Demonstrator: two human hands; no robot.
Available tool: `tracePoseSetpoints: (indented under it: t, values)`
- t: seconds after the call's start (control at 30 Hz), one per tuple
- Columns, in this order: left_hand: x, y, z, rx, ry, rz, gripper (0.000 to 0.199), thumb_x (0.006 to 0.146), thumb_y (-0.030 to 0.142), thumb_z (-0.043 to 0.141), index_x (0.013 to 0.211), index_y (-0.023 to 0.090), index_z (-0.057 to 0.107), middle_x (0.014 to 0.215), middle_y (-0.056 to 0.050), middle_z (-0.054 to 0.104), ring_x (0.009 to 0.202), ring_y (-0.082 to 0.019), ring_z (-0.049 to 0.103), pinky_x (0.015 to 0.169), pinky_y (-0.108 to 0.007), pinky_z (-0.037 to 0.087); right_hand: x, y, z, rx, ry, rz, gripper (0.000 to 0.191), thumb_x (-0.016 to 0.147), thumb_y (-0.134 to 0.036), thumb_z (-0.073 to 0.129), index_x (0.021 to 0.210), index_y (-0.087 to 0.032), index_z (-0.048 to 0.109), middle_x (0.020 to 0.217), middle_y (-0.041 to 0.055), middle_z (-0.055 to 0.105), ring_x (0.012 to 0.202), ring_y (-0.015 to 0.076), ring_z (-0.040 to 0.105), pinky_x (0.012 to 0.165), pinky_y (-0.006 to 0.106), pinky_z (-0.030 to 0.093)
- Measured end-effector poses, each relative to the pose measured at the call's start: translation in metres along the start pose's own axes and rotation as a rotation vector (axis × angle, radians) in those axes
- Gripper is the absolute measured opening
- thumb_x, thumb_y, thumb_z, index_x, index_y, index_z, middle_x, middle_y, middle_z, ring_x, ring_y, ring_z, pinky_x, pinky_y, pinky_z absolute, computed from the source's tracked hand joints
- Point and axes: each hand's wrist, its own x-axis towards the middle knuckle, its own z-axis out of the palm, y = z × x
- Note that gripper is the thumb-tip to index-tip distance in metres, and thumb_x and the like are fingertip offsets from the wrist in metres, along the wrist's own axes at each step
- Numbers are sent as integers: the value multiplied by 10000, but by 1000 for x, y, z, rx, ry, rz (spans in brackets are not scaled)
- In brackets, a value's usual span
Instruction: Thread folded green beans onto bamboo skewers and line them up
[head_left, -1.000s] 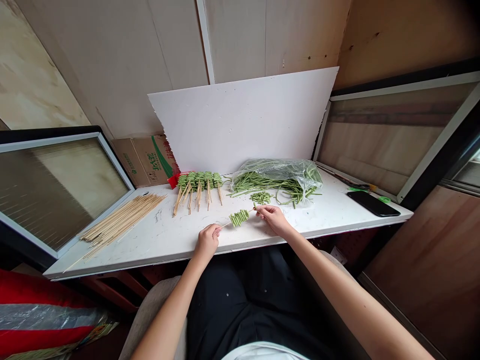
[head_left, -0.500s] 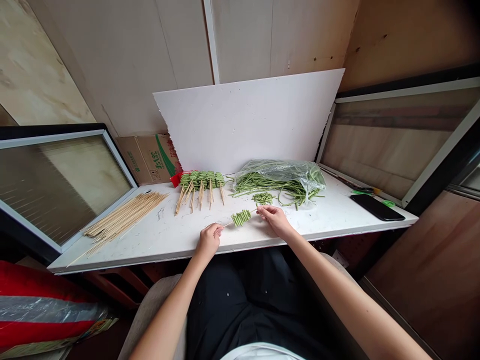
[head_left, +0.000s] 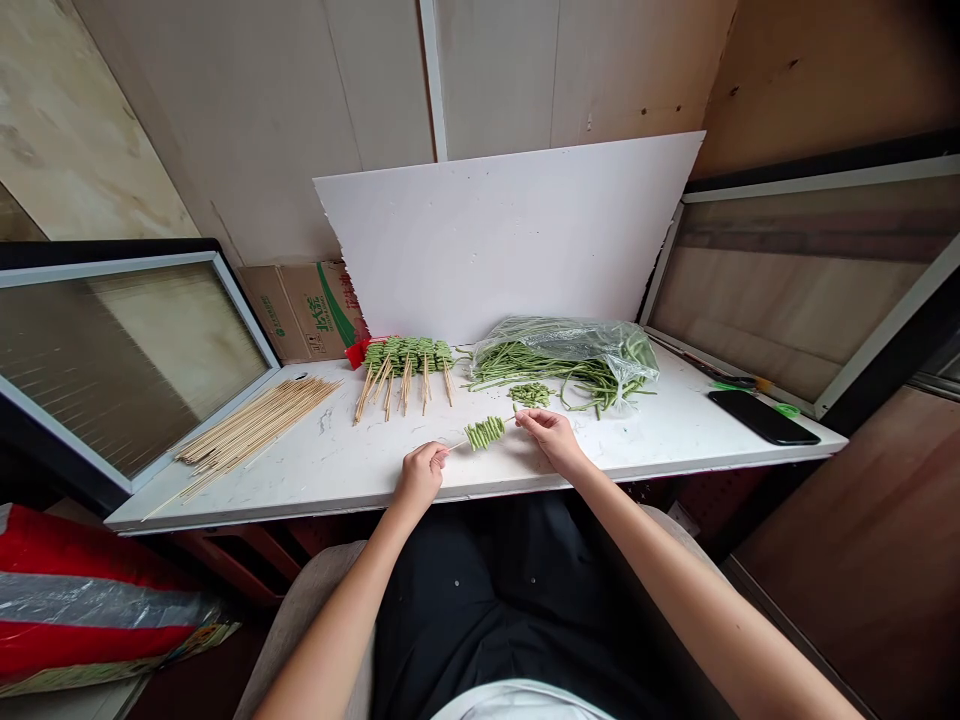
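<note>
My left hand is closed round the lower end of a bamboo skewer. Several cut green bean pieces sit crosswise in a row along that skewer, between my two hands. At the skewer's far end, my right hand pinches a short green bean piece in its fingertips. Whether the tip has gone into this piece is too small to tell. Just beyond my right hand lies a small pile of cut bean pieces on the white table.
Loose bamboo skewers lie at the left. Filled bean skewers are stacked at the back, near a cardboard box. Long green beans spill from a clear plastic bag. A black phone and scissors lie at the right.
The view has shifted slightly. Both hands keep their hold on the skewer and the bean piece, almost without moving.
</note>
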Motion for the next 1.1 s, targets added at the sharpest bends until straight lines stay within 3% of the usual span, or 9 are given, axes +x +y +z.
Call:
tracePoseSetpoints:
  t: [0.5, 0.83, 1.1]
  values:
    - [2, 1, -3, -15, -48, -41, 247, 968, 163, 509, 842, 193, 720, 678, -16, 672, 635, -157, 628, 648, -252, 467, -3, -5, 6, 21, -54, -20, 399, 700, -600, 880, 786, -221, 792, 839, 65, 763, 882, 258, 680, 925, 402, 493]
    - [0, 1, -1, -20, 1, -26, 239, 954, 144, 502, 838, 191, 706, 679, -21, 668, 638, -162, 632, 642, -252, 467, -11, -5, 25, 60, 45, 5, 462, 699, -647, 867, 842, -213, 805, 917, 90, 783, 934, 282, 683, 891, 399, 500]
    - [0, 2, -1, -38, -5, -49, 237, 930, 121, 497, 855, 186, 712, 675, -14, 664, 640, -155, 635, 650, -242, 472, -20, 0, 37, 81, -21, -44, 395, 762, -593, 849, 797, -207, 772, 885, 53, 762, 901, 242, 674, 879, 349, 490]
